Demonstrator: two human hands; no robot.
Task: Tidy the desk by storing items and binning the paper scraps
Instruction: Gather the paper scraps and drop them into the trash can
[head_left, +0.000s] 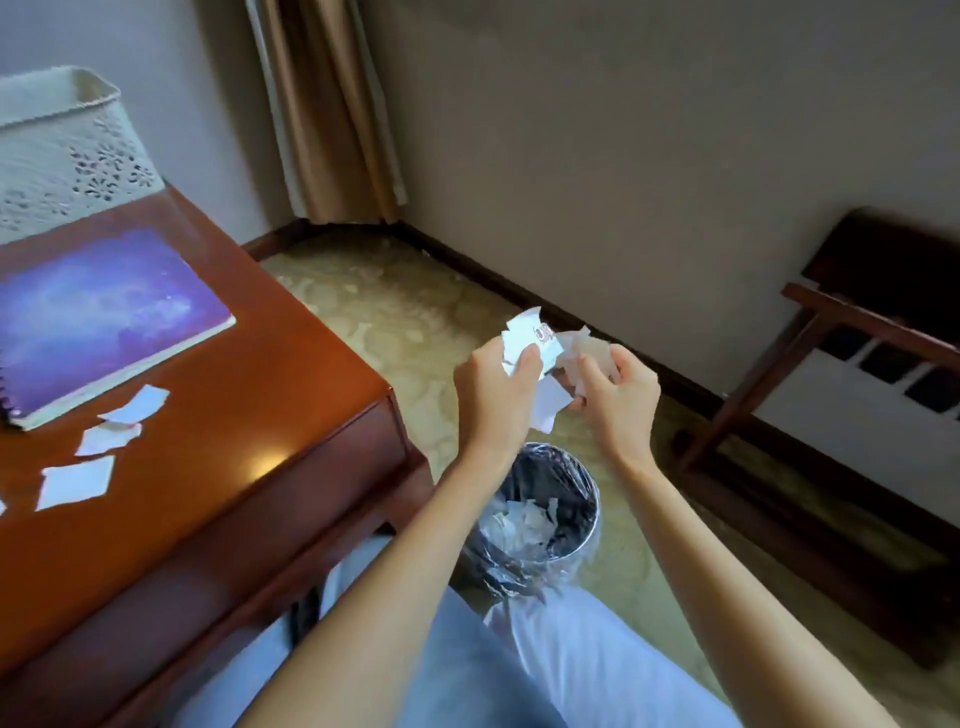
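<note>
Handful of paper scraps (540, 358) held up in the air between both hands, roughly over the bin (540, 512) on the floor. Left hand (496, 387) grips the bunch w/ thumb pressed on top; right hand (615, 387) pinches the other side, fingers curled round the scraps. Bin is lined w/ a clear plastic bag & already has scraps inside, so binning looks partly done.

Left to do, judging by what lies about: loose scraps (96, 441) on the tabletop (249, 395), approx four in view, just beside the purple notebook (98, 317). Notebook itself not stored yet; it lies flat near the white cut-out basket (67, 150) at the back corner, prob. the storage spot. Can't tell what's in the basket.

Tabletop is glossy red-brown wood, w/ a drawer front below the edge. Room: pale patterned carpet (395, 322), beige wall, tan curtain (332, 109) in the corner, dark wood luggage rack (852, 332) against the wall at right. Person seated, light trousers at bottom of view
</note>
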